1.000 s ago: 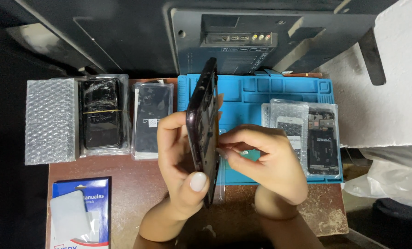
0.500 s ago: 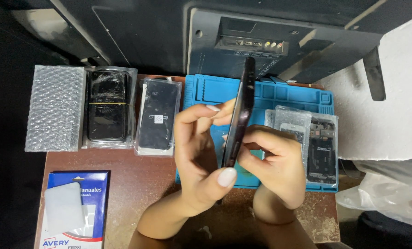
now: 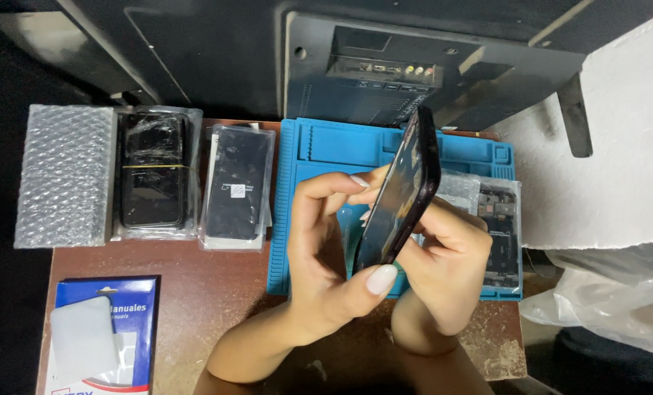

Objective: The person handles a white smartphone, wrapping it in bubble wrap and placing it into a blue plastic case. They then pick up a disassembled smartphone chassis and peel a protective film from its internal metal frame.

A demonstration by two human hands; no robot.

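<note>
Dark glossy phone (image 3: 403,192), thin slab seen edge-on, is held above the blue ribbed silicone mat (image 3: 326,153) on the worn brown table (image 3: 217,292). Left hand (image 3: 326,256) clamps it, thumb at the lower end and fingertips on the edge; right hand (image 3: 447,260) pinches the far side. Versus 0.5 s ago, the top end has tipped further right. Long axis runs lower-left to upper-right, top pointing away. Bubble-wrap pack (image 3: 67,175) and bagged phones (image 3: 155,175) sit left.

Dim room, light from above, left edge black, hands perhaps slightly blurred
</note>
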